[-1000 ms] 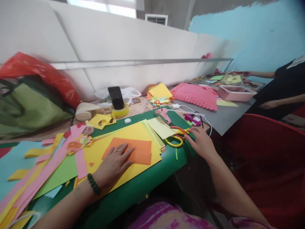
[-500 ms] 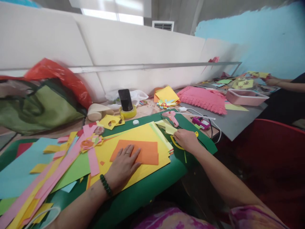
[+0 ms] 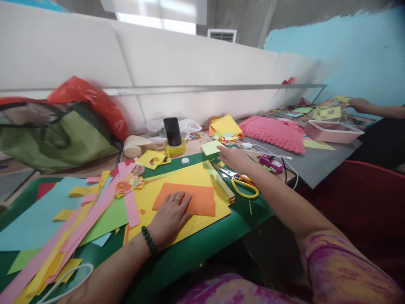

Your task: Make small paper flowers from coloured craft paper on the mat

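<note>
My left hand (image 3: 172, 217) lies flat, fingers spread, on an orange paper (image 3: 201, 200). Under that paper is a larger yellow sheet (image 3: 190, 226). My right hand (image 3: 236, 159) reaches toward the back of the green mat and pinches a pale yellow piece of paper (image 3: 210, 147) by its right edge. Below my right wrist lie yellow-handled scissors (image 3: 245, 190), their blades pointing to the upper left. The glue gun is mostly hidden behind my right hand.
Paper strips (image 3: 66, 240) and a paper flower (image 3: 125, 187) lie on the left. A phone (image 3: 172, 131) leans on a yellow tape roll (image 3: 176, 147). Behind are folded yellow papers (image 3: 226, 126), a pink cushion (image 3: 275, 133) and a pink bin (image 3: 332, 131). Another person's hand (image 3: 359, 104) is at far right.
My right hand has moved forward and left with the pale yellow paper, uncovering the scissors. The left hand stays on the orange paper. The view has shifted slightly.
</note>
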